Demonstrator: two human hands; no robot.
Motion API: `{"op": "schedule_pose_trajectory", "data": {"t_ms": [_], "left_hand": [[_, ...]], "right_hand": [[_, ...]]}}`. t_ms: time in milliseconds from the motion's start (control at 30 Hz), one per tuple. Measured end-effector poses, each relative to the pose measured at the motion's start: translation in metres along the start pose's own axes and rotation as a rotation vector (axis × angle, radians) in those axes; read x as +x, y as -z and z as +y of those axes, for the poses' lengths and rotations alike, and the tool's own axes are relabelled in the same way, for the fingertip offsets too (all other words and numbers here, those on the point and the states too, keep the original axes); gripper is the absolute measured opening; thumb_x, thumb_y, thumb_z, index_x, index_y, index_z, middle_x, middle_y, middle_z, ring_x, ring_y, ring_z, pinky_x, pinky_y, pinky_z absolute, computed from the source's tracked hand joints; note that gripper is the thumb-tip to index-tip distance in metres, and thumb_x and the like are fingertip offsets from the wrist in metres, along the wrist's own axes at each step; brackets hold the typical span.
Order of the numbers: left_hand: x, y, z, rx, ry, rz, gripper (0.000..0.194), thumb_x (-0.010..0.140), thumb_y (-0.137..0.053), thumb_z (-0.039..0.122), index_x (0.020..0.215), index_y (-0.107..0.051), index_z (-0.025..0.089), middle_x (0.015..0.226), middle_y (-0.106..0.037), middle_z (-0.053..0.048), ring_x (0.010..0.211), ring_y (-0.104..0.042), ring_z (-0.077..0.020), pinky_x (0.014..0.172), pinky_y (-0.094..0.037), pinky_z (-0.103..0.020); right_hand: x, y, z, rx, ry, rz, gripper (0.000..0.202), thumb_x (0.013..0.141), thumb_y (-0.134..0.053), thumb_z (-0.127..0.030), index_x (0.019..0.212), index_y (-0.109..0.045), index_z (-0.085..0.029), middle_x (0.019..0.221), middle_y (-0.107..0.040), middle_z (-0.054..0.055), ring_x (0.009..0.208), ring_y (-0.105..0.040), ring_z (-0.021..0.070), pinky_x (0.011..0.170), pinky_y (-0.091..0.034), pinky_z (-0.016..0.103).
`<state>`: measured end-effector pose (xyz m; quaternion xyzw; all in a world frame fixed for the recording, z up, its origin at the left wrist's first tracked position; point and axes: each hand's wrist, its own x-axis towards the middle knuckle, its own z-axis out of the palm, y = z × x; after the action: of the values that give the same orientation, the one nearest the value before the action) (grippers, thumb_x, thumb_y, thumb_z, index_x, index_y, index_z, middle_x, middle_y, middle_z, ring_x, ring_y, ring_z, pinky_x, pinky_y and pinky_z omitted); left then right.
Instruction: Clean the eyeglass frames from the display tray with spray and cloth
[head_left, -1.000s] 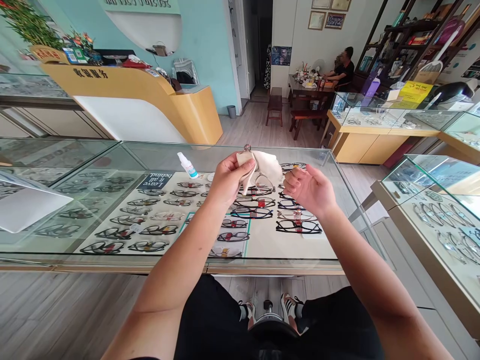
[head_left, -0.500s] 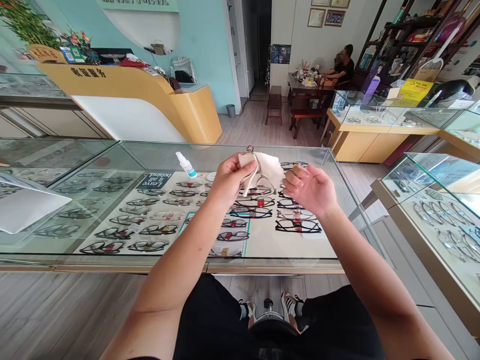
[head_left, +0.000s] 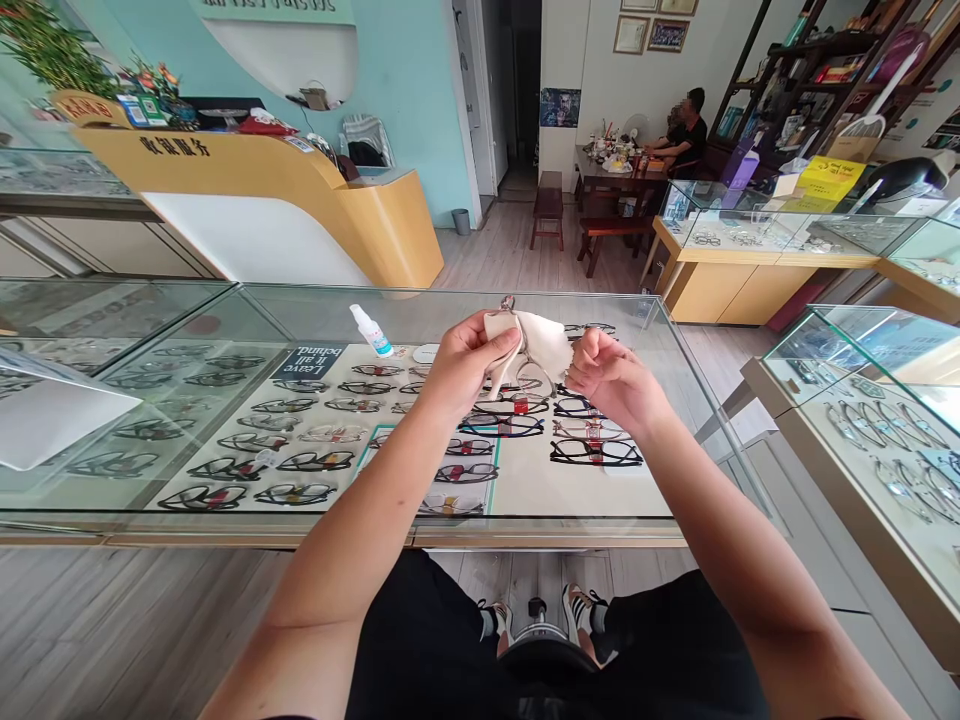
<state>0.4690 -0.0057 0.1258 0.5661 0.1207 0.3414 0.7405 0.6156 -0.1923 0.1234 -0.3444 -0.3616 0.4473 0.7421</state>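
Note:
My left hand is closed, thumb on top, pinching a pale cream cloth folded over a pair of eyeglasses. A lens rim shows below the cloth, and a small metal part of the frame sticks up above it. The rest of the glasses is hidden. My right hand has its fingers curled and thumb against them at the cloth's right edge, closed on that edge. Both hands are above the glass display case. On its top, left of my hands, stands a white spray bottle.
Rows of eyeglasses lie inside the case under the glass. A white panel is at the left. Another glass case stands to the right. Beyond are a yellow counter, wooden benches and a seated person.
The thumb of my right hand has come down onto the curled fingers, and the wrist has turned. My left hand, the cloth and the glasses have shifted slightly right and down.

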Motion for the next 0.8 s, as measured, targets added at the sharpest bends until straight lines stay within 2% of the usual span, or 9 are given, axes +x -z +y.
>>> {"op": "schedule_pose_trajectory", "data": {"t_ms": [233, 500, 800], "left_hand": [[-0.0029, -0.0019, 0.0012, -0.007, 0.006, -0.030, 0.054, 0.063, -0.114, 0.047, 0.098, -0.084, 0.019, 0.091, -0.082, -0.002, 0.080, -0.074, -0.0144, 0.078, -0.061, -0.026], [-0.0034, -0.0027, 0.0034, -0.009, 0.014, -0.031, 0.055, 0.063, -0.114, 0.048, 0.100, -0.085, 0.019, 0.092, -0.082, -0.002, 0.082, -0.074, -0.0156, 0.077, -0.060, -0.027], [-0.0032, -0.0020, 0.0031, 0.004, 0.003, -0.029, 0.056, 0.062, -0.114, 0.050, 0.099, -0.084, 0.020, 0.091, -0.082, -0.002, 0.080, -0.075, -0.0161, 0.076, -0.061, -0.028]], "right_hand": [[-0.0030, -0.0009, -0.0028, 0.083, -0.030, -0.056, 0.045, 0.052, -0.068, -0.002, 0.081, -0.043, -0.025, 0.083, -0.031, -0.004, 0.068, -0.026, 0.0132, 0.066, -0.030, 0.030], [-0.0042, -0.0023, -0.0039, 0.098, -0.049, -0.079, 0.053, 0.054, -0.072, 0.001, 0.079, -0.032, -0.023, 0.083, -0.032, -0.004, 0.068, -0.029, 0.0123, 0.067, -0.028, 0.029], [-0.0042, -0.0029, -0.0039, 0.063, -0.032, -0.094, 0.053, 0.054, -0.073, -0.001, 0.078, -0.032, -0.024, 0.083, -0.032, -0.004, 0.070, -0.030, 0.0130, 0.067, -0.026, 0.030]]}}
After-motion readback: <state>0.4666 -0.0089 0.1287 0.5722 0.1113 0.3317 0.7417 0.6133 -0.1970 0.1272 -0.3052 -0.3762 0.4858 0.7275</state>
